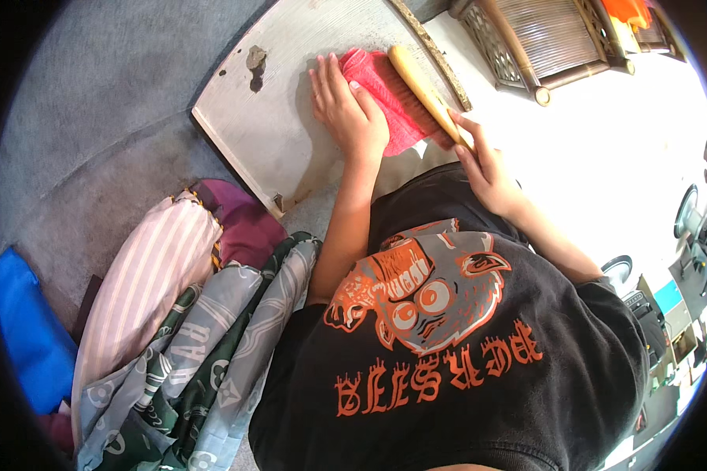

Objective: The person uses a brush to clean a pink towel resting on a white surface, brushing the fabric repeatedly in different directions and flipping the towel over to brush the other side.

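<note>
My left hand (350,112) lies flat, palm down, at the left edge of a folded red cloth (374,76). Its thumb rests on the cloth, and the fingertips reach past it towards the pale board. In my right hand (486,168) is the near end of a brush's yellow wooden handle (421,85). The brown bristles (415,106) face left and touch the cloth's right side. Beneath the cloth is a worn, white-painted wooden board (271,135), its paint chipped away in a dark patch (256,68).
Bundled printed fabric (212,341) and a striped pillow (147,253) lie at my left, near a blue cloth item (29,329). Grey upholstery (112,88) borders the board. Bamboo furniture (542,47) stands at the upper right. Electric fans (686,212) are farther right.
</note>
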`<state>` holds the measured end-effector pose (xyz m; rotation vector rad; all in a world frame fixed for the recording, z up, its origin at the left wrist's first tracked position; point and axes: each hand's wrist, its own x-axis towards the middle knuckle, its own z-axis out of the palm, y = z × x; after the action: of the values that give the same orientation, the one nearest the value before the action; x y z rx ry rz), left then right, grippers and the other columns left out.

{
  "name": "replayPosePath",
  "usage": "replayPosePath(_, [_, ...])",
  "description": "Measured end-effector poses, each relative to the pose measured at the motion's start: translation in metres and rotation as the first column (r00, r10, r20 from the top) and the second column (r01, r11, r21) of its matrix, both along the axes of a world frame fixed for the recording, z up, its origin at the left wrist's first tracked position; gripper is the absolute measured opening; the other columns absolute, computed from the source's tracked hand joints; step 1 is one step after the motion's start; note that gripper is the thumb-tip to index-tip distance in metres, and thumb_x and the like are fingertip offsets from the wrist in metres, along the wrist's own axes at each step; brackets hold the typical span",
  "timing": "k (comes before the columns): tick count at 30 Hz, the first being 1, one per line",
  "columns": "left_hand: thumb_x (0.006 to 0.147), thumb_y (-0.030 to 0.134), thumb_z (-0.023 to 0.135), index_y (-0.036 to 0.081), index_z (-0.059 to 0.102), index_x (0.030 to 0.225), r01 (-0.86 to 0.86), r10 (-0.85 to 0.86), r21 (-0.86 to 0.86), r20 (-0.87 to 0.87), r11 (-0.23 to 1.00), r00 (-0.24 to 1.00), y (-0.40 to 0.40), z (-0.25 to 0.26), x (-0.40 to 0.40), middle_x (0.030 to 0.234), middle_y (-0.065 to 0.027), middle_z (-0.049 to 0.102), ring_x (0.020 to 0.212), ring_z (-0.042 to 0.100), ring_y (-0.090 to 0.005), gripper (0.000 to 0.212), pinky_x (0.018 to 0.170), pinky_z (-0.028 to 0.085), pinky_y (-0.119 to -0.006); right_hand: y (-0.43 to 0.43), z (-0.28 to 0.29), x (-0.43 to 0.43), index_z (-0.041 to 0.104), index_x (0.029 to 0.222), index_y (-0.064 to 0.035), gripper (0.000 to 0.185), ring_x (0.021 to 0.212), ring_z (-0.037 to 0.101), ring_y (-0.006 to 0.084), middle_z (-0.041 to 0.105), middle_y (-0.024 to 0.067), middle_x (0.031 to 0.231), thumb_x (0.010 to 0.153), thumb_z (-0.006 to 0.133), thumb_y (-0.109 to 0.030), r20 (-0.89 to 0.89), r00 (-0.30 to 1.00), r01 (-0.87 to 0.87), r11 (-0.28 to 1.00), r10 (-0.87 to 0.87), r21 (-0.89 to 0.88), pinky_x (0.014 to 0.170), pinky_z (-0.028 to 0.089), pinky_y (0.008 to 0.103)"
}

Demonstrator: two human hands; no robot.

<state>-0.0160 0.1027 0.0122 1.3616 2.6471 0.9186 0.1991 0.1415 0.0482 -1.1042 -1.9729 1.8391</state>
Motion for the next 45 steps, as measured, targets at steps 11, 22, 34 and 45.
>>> replayPosePath(11, [0.092,0.015,0.04,-0.001,0.043,0.138,0.011,-0.011,0.006,-0.02,1.0,1.0,-0.001,-0.001,-0.002,0.143,-0.0226,0.042,0.135,0.033,-0.0439,0.049,0.11,0.027,-0.054,0.009,0.0,-0.007,0.036,0.142,-0.0063,0.043,0.117,0.058,0.031,0.05,0.0176,0.139,0.099,0.045,-0.007,-0.014,1.0,-0.02,0.997,0.019,-0.08,0.097,0.045,0.0394])
replayPosePath(22, [0.092,0.016,0.04,-0.001,0.043,0.138,0.0,0.0,0.011,0.004,1.0,1.0,0.0,0.002,0.0,0.144,-0.0223,0.042,0.136,0.033,-0.0434,0.049,0.111,0.026,-0.054,0.014,0.007,-0.007,0.038,0.142,-0.0066,0.044,0.109,0.059,0.0295,0.055,0.0175,0.129,0.098,0.047,-0.008,0.124,0.99,-0.034,0.974,0.063,-0.226,0.094,0.045,0.0397])
replayPosePath(34, [0.092,0.017,0.04,-0.003,0.041,0.137,0.039,-0.039,0.024,-0.011,0.999,0.999,-0.003,-0.002,-0.004,0.145,-0.0232,0.039,0.137,0.031,-0.0441,0.049,0.11,0.024,-0.056,0.003,-0.007,-0.004,0.038,0.141,-0.0069,0.045,0.103,0.052,0.0259,0.057,0.0192,0.124,0.097,0.047,-0.006,-0.004,1.0,-0.018,0.999,0.019,0.05,0.085,0.045,0.0369])
replayPosePath(45, [0.092,0.017,0.039,-0.004,0.041,0.137,0.073,-0.073,0.047,0.0,0.996,0.997,-0.004,0.0,-0.002,0.143,-0.0247,0.04,0.136,0.031,-0.046,0.05,0.111,0.025,-0.055,0.003,0.008,-0.005,0.036,0.142,-0.0095,0.044,0.108,0.061,0.0374,0.054,0.0175,0.133,0.099,0.046,-0.011,-0.003,1.0,-0.029,0.996,0.029,-0.084,0.09,0.048,0.0403])
